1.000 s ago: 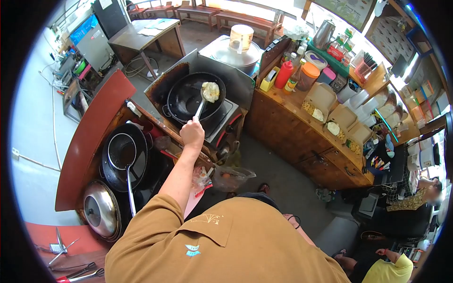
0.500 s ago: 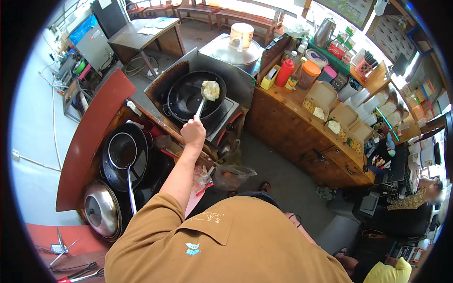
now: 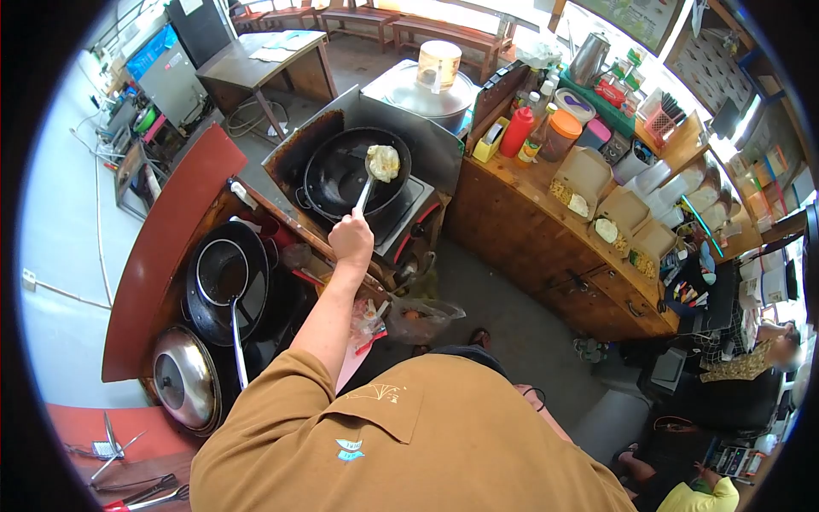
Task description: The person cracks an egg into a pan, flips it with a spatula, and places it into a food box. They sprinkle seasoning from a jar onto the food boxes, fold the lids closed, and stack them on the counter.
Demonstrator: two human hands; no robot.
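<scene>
My left hand [image 3: 351,240] is closed around the handle of a metal ladle. On the ladle's end rests a pale yellow fried egg [image 3: 382,163], held over the right part of a black wok [image 3: 341,162]. The wok sits on a stove [image 3: 401,224] behind a metal splash guard. Of my right arm only the forearm [image 3: 559,424] with a dark band shows, beside my body; the right hand itself is hidden.
On the right, a wooden counter [image 3: 533,226] holds open food boxes [image 3: 582,175], a red bottle [image 3: 515,132] and jars. At left are another pan with a strainer [image 3: 223,271] and a steel lid [image 3: 181,381]. Other people are at the lower right.
The ladle, egg and left hand have barely moved. At the lower right, the person in yellow has shifted slightly downward.
</scene>
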